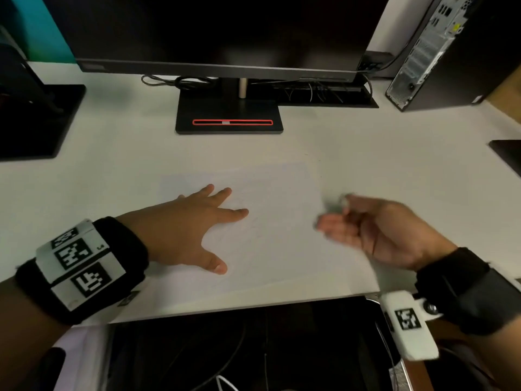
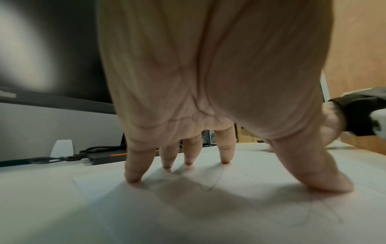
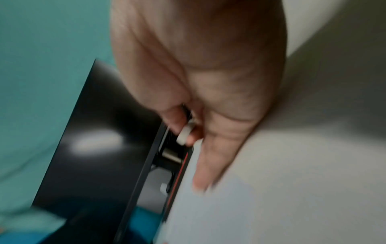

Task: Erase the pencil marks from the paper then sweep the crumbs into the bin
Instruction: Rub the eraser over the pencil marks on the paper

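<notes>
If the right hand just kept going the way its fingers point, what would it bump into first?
Probably the left hand, pressed flat on the paper. The right hand, pinching a small white eraser, points leftward across the sheet; blur leaves its height unclear.

Head view looks down over the desk (image 1: 112, 153); wrist views sit close, sharing the monitor (image 2: 62, 69)

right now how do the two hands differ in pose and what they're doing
The left hand lies spread, palm down, fingertips pressing the paper; the right hand is turned on its side at the sheet's right edge, blurred.
The left hand holds nothing; the right hand pinches a small white eraser between thumb and fingers.
Both wear black wrist straps with coded markers and are over the white desk.
</notes>
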